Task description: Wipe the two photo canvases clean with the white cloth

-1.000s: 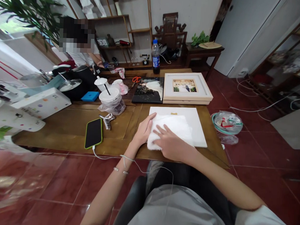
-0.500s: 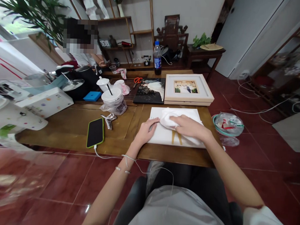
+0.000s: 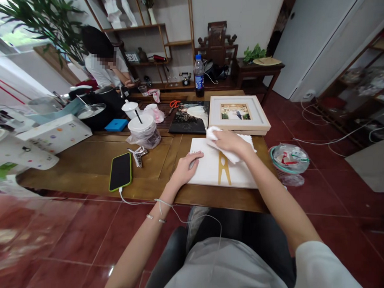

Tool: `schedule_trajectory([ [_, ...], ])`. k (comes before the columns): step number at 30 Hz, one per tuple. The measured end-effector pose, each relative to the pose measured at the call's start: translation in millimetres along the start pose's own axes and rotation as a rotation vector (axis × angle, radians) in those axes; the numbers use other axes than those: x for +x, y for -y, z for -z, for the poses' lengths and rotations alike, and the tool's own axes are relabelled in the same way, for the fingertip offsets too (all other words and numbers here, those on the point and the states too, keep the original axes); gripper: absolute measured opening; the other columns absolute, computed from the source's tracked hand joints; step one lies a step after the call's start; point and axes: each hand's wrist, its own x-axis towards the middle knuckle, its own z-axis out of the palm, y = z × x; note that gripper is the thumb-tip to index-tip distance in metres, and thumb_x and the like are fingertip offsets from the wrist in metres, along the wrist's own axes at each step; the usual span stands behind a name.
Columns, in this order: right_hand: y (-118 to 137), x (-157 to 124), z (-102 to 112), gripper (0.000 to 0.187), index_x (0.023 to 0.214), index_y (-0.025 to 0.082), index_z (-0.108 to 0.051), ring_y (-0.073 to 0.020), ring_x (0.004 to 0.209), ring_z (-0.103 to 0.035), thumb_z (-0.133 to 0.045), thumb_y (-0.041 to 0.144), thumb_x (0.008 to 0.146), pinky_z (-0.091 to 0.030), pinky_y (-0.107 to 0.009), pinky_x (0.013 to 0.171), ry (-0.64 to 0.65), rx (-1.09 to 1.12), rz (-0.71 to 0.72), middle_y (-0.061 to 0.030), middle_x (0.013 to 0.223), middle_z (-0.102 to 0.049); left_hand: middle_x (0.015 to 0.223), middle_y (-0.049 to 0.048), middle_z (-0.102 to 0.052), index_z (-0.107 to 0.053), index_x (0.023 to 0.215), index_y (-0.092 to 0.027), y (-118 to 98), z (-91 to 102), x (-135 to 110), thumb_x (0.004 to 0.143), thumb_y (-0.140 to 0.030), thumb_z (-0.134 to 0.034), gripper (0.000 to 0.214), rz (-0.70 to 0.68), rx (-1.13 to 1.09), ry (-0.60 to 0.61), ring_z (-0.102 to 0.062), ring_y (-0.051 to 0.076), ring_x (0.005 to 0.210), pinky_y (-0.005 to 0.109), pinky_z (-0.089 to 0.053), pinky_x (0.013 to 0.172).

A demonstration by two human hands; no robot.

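Observation:
A flat white board with a gold letter-like shape lies near the front edge of the wooden table. On its left side rests my left hand, fingers stretched out and holding nothing. My right hand is closed on a white cloth, bunched under the fingers at the board's far edge and trailing loosely toward the right. Just behind the board sit a pale wooden picture frame with a photo and a dark picture panel.
Left on the table are a charging phone, a crumpled silver wrapper, a bagged cup and a blue box. Orange-handled scissors and a bottle stand farther back. A person sits beyond; a lined basket is at right.
My right hand has moved the cloth away from me to the board's far edge, uncovering more of the gold shape. My left hand has stayed on the board's left side.

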Motion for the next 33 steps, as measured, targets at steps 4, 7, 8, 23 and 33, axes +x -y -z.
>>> schedule_trajectory([
  [4, -39.1, -28.7, -1.6, 0.035, 0.109, 0.010, -0.056, -0.0311, 0.092, -0.059, -0.035, 0.028, 0.089, -0.042, -0.034, 0.072, -0.014, -0.041, -0.145, -0.0205, 0.108, -0.063, 0.115, 0.0057, -0.066, -0.062, 0.111, -0.020, 4.2, -2.1, -1.1, 0.088, -0.016, -0.044, 0.030, -0.014, -0.013, -0.011, -0.056, 0.020, 0.116, 0.043, -0.034, 0.109],
  [7, -61.1, -47.6, -4.1, 0.034, 0.109, 0.011, -0.055, -0.0319, 0.095, -0.058, -0.033, 0.027, 0.088, -0.041, -0.034, 0.072, -0.042, -0.059, -0.221, -0.0203, 0.106, -0.063, 0.114, 0.0059, -0.066, -0.062, 0.111, -0.019, 4.7, -2.8, -1.1, 0.088, -0.016, -0.044, 0.030, -0.020, -0.014, -0.012, -0.056, 0.020, 0.116, 0.042, -0.034, 0.108],
  [8, -64.8, -53.3, -5.4, 0.034, 0.108, 0.011, -0.055, -0.0320, 0.095, -0.057, -0.033, 0.026, 0.088, -0.041, -0.034, 0.073, -0.051, -0.063, -0.220, -0.0203, 0.106, -0.063, 0.114, 0.0061, -0.067, -0.062, 0.111, -0.019, 4.5, -2.9, -1.0, 0.088, -0.015, -0.044, 0.030, -0.022, -0.014, -0.014, -0.056, 0.020, 0.116, 0.042, -0.035, 0.108],
  [23, -34.7, -160.8, -15.4, 0.045, 0.121, 0.025, -0.052, -0.0246, 0.092, -0.058, -0.041, 0.015, 0.078, -0.042, -0.031, 0.078, 0.153, 0.092, 0.029, -0.0080, 0.098, -0.063, 0.113, 0.0076, -0.067, -0.063, 0.110, -0.017, 2.2, -4.1, 0.0, 0.086, -0.012, -0.044, 0.031, -0.017, 0.000, -0.026, -0.057, 0.020, 0.115, 0.042, -0.035, 0.108],
  [33, -43.1, -82.0, -45.3, 0.052, 0.111, 0.013, -0.059, -0.0303, 0.132, -0.033, -0.043, 0.000, 0.064, -0.020, -0.055, 0.106, -0.086, -0.064, 0.101, -0.0177, 0.132, -0.050, 0.115, 0.0071, -0.066, -0.062, 0.111, -0.018, 2.9, -3.6, -0.4, 0.087, -0.015, -0.043, 0.030, -0.005, -0.005, -0.019, -0.056, 0.020, 0.116, 0.042, -0.033, 0.109],
])
